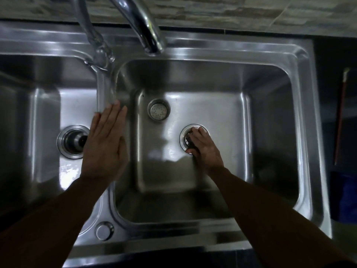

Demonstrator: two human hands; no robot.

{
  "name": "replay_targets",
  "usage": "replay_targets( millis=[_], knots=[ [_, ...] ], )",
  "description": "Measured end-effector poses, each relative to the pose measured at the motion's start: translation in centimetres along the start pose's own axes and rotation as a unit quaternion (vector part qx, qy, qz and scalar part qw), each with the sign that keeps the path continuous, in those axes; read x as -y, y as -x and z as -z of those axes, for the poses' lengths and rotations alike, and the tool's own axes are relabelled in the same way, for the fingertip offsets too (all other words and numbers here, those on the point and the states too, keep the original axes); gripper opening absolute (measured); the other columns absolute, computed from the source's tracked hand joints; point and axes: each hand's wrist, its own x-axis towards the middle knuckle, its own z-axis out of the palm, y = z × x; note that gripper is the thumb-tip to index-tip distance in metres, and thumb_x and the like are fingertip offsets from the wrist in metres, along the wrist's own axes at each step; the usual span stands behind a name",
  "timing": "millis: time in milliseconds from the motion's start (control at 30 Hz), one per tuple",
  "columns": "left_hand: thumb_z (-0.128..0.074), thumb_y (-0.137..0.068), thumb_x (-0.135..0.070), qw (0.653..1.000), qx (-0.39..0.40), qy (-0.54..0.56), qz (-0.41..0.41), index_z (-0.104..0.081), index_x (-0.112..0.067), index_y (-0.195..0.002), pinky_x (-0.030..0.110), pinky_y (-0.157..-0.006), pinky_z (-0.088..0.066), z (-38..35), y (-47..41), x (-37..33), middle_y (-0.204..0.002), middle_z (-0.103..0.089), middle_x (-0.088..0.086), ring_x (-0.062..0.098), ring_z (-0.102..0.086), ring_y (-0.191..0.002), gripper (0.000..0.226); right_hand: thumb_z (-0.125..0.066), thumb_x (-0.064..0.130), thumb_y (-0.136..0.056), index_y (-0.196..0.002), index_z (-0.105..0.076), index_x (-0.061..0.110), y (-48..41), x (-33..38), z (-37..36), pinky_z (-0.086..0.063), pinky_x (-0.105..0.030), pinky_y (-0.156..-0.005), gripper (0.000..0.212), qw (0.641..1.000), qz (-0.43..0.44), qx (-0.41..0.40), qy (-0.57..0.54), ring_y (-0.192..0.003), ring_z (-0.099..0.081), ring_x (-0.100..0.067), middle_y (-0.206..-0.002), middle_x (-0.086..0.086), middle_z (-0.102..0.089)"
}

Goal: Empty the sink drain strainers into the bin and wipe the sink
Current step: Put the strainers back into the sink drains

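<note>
The single head view looks almost straight down from above the front edge of a double steel sink (301, 60), close enough that the right basin fills most of the picture and the left basin is cut off at the left edge. It faces the tiled wall (231, 12) along the top, with the faucet (143, 26) rising toward the lens and both forearms entering from the bottom.

Counts: 2 basins, left basin (46, 105) and right basin (270, 105). 2 drains, left drain (71, 141) and right drain (186, 140), one per basin. 1 loose strainer (158, 111), lying on right basin floor. 2 spouts, big spout (143, 26) and thin spout (92, 33). 1 round cap (104, 231) on front rim. 2 hands, left hand (105, 146) and right hand (205, 149).
</note>
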Motion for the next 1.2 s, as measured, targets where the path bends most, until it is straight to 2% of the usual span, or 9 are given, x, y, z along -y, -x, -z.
replay_targets(
  millis=[133,300,533,600,733,800,933,1100,1200],
  knots=[
    [-0.033,-0.097,-0.015,1.000,0.006,-0.003,0.001,-0.029,-0.005,-0.155,0.048,-0.127,-0.014,0.0,0.1,0.1,-0.165,-0.025,0.013,0.024,-0.018,-0.155,0.059,-0.074,0.021,-0.090,-0.136,-0.060,0.004,-0.4,0.4,-0.4,-0.041,-0.052,-0.113,0.051,0.999,0.029,-0.038,0.015,-0.141,-0.044,-0.037,-0.147,-0.014,-0.054],
    [-0.030,-0.101,-0.018,1.000,-0.002,0.000,-0.006,-0.031,-0.003,-0.154,0.051,-0.126,-0.016,-0.1,0.1,0.0,-0.164,-0.026,0.014,0.025,-0.019,-0.155,0.056,-0.059,0.033,-0.100,-0.148,-0.047,0.013,-4.1,4.1,-0.5,-0.027,-0.039,-0.123,0.054,0.994,0.081,-0.070,-0.018,-0.152,-0.028,-0.021,-0.160,-0.006,-0.038],
    [-0.035,-0.099,-0.012,1.000,-0.007,0.001,-0.013,-0.031,-0.003,-0.154,0.051,-0.126,-0.017,-0.4,0.1,0.4,-0.165,-0.024,0.013,0.024,-0.017,-0.156,0.056,-0.068,0.016,-0.073,-0.152,-0.033,0.002,-10.7,9.8,-0.6,-0.017,-0.044,-0.125,0.088,0.999,0.037,-0.008,-0.030,-0.152,-0.020,-0.038,-0.162,-0.021,-0.026],
    [-0.035,-0.099,-0.012,1.000,-0.003,0.003,-0.010,-0.030,-0.004,-0.155,0.051,-0.126,-0.017,-0.4,0.2,0.4,-0.166,-0.023,0.012,0.023,-0.016,-0.156,0.057,-0.074,0.018,-0.072,-0.155,-0.028,0.007,-11.7,10.0,-0.7,-0.016,-0.034,-0.125,0.095,0.999,0.012,0.031,-0.032,-0.152,-0.021,-0.032,-0.162,-0.016,-0.026],
    [-0.038,-0.097,-0.009,1.000,-0.005,0.011,-0.011,-0.032,-0.003,-0.154,0.053,-0.125,-0.018,-0.3,0.2,0.4,-0.165,-0.025,0.013,0.025,-0.018,-0.155,0.057,-0.082,0.022,-0.069,-0.152,-0.035,0.013,-11.6,10.0,-0.1,-0.032,-0.025,-0.113,0.095,0.997,-0.012,0.027,-0.065,-0.140,-0.039,-0.026,-0.152,-0.010,-0.040],
    [-0.039,-0.096,-0.008,1.000,-0.016,0.014,-0.012,-0.036,-0.001,-0.152,0.054,-0.125,-0.019,-0.2,0.1,0.2,-0.163,-0.029,0.015,0.028,-0.022,-0.154,0.056,-0.086,0.024,-0.069,-0.148,-0.041,0.011,-10.4,10.3,0.5,-0.029,-0.023,-0.113,0.092,0.997,-0.008,0.004,-0.077,-0.137,-0.041,-0.026,-0.149,-0.011,-0.045],
    [-0.032,-0.098,-0.012,0.999,-0.009,0.042,-0.008,-0.037,0.001,-0.150,0.054,-0.124,-0.021,0.2,0.1,-0.1,-0.160,-0.033,0.018,0.032,-0.028,-0.151,0.054,-0.089,0.032,-0.068,-0.145,-0.046,0.010,-5.9,11.2,2.6,-0.037,-0.031,-0.115,0.091,0.993,-0.041,-0.044,-0.100,-0.136,-0.045,-0.024,-0.146,-0.009,-0.049],
    [-0.028,-0.097,-0.016,0.992,0.052,0.113,-0.005,-0.025,-0.003,-0.156,0.037,-0.128,-0.002,1.7,0.1,0.2,-0.166,-0.019,0.014,0.027,-0.013,-0.156,0.060,-0.085,0.026,-0.071,-0.143,-0.050,0.006,0.1,13.6,6.7,-0.042,-0.042,-0.113,0.083,0.991,-0.029,-0.096,-0.092,-0.133,-0.050,-0.026,-0.145,-0.011,-0.052],
    [-0.031,-0.104,-0.018,0.971,0.097,0.218,0.035,-0.036,-0.009,-0.153,0.027,-0.125,-0.009,4.2,-0.7,0.8,-0.164,-0.028,0.011,0.022,-0.021,-0.154,0.050,-0.087,0.024,-0.072,-0.143,-0.050,0.007,1.9,15.8,8.6,-0.044,-0.040,-0.111,0.082,0.990,-0.025,-0.120,-0.074,-0.131,-0.051,-0.025,-0.143,-0.011,-0.053]
  ],
)
